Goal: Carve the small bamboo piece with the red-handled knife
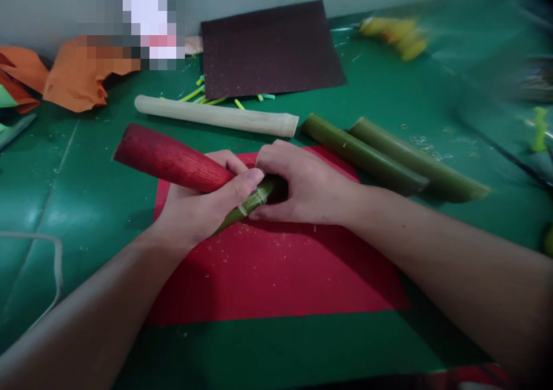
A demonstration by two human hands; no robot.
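My left hand (194, 211) is closed around a red-stained bamboo piece (173, 158) that slants to the upper left. Under its thumb shows a green bamboo piece (254, 201) with a pale scratched ring at the node. My right hand (302, 182) curls its fingers and thumb around the right end of that green piece. The two hands almost meet above a red sheet (276, 269) strewn with fine shavings. Whether the red and green parts join is hidden by my fingers.
Behind my hands lies a pale peeled bamboo stick (216, 117). Two green bamboo lengths (367, 154) rest to the right. A dark brown sheet (272, 50), crumpled orange paper (75, 76) and a blurred yellow-handled tool (395, 36) are farther back on the green table (86, 205).
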